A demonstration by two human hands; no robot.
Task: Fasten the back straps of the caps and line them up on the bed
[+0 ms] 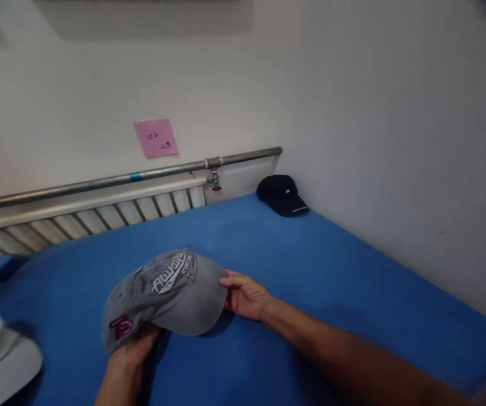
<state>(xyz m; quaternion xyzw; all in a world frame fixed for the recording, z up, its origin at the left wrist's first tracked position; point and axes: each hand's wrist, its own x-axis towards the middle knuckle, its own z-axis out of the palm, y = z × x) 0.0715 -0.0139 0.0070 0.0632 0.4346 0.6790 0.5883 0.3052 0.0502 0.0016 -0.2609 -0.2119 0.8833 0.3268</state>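
Note:
A grey baseball cap with white lettering on its front and a dark red patch on its side is held above the blue surface. My right hand pinches the edge of its brim, which points to the right. Under the crown at the back is my left hand, gripping the cap from below; its fingers are largely hidden by the fabric. Beyond the hands, a black cap lies in the far corner. At the lower left a white cap is partly cut off by the frame edge.
A white radiator runs along the back wall, below a metal pipe with a valve. A pink note with handwriting is stuck above the pipe. A plain wall borders the blue surface on the right.

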